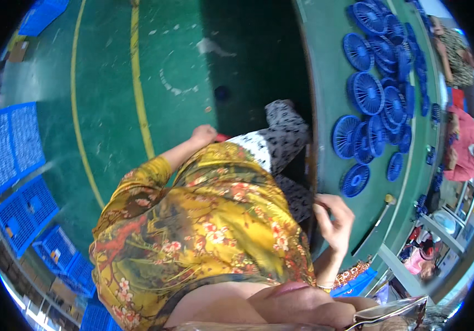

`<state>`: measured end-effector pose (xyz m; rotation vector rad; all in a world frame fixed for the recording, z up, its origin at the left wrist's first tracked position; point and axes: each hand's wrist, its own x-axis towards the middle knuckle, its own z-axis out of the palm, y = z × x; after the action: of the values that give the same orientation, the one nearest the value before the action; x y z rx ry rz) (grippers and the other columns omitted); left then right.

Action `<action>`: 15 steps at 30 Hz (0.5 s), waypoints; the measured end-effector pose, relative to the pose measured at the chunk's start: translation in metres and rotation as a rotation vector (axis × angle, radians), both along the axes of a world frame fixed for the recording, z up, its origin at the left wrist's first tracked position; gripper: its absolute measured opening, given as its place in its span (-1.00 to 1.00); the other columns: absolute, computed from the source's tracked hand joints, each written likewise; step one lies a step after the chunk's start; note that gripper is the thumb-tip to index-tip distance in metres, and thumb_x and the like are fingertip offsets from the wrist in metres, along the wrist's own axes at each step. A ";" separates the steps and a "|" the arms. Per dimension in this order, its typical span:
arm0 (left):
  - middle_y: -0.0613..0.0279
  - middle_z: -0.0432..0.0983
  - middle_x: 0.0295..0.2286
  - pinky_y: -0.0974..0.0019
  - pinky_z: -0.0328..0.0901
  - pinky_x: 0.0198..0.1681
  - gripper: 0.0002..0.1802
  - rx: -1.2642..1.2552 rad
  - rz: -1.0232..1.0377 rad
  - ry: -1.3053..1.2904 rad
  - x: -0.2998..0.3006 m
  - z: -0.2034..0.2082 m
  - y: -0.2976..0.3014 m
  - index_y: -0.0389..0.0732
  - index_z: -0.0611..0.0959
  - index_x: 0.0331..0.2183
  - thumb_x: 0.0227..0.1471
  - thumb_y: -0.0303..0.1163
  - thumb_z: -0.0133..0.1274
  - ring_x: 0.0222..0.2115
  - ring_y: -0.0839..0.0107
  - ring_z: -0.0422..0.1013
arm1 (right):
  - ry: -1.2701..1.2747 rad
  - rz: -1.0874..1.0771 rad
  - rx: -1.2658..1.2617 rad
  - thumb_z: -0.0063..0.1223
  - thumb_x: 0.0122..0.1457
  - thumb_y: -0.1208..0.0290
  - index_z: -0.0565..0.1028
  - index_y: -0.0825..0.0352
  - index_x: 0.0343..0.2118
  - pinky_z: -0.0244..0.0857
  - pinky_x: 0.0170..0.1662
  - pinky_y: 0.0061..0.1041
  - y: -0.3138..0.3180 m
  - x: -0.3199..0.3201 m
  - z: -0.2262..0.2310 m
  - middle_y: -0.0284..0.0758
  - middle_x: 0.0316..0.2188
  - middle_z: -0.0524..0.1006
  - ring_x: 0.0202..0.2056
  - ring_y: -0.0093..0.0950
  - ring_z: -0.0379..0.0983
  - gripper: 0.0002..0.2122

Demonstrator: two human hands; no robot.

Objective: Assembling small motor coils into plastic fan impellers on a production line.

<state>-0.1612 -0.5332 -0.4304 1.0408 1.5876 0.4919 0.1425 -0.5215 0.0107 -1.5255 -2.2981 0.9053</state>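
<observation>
My left hand (202,134) is closed in a fist beside my thigh. A small red thing (222,137) shows right beside its knuckles; whether the hand grips it I cannot make out. My right hand (336,220) is at the near edge of the green tabletop (325,110). Its fingers are bent, with a gap between thumb and forefinger, and nothing shows between them. On that tabletop lie several round blue spoked grilles (367,92), some overlapping in a heap. A thin dark rod with a yellow end (388,198) lies beyond my right hand.
Blue plastic crates (13,146) stand along the left. Yellow lines (137,83) cross the green floor. On the right, beyond the table, are a person in a pink-red top (463,143) and another in a patterned top (455,58). A blue container (355,284) is near my right forearm.
</observation>
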 end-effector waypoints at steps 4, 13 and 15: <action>0.17 0.57 -0.59 0.18 0.36 -0.40 -0.77 -0.015 -0.039 -0.051 0.012 -0.023 0.001 -0.08 0.68 -0.63 -0.19 -0.18 0.04 -0.50 0.23 0.51 | -0.015 -0.112 0.172 0.12 0.06 0.54 0.54 0.40 -0.32 0.34 -0.19 -0.49 0.022 0.003 -0.013 -0.22 -0.37 0.56 -0.31 -0.37 0.50 -0.88; 0.09 0.59 -0.52 0.09 0.37 -0.37 -0.78 -0.137 0.033 0.043 0.017 -0.034 -0.015 -0.11 0.69 -0.58 -0.13 -0.25 0.02 -0.47 0.13 0.52 | -0.023 -0.008 0.246 0.09 0.09 0.61 0.54 0.44 -0.33 0.28 -0.26 -0.58 0.089 0.001 0.029 -0.24 -0.38 0.52 -0.35 -0.48 0.43 -0.91; 0.06 0.56 -0.55 0.14 0.35 -0.37 -0.71 0.104 -0.140 0.216 0.016 -0.066 -0.022 -0.14 0.67 -0.58 -0.13 -0.16 0.00 -0.48 0.18 0.50 | -0.085 0.190 0.317 0.08 0.07 0.65 0.53 0.42 -0.35 0.31 -0.17 -0.49 0.121 -0.018 0.050 -0.23 -0.39 0.53 -0.32 -0.41 0.46 -0.92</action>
<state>-0.1447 -0.5550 -0.4968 1.3109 1.6770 0.3798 0.1241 -0.4001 0.0603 -1.2516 -2.5328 0.4906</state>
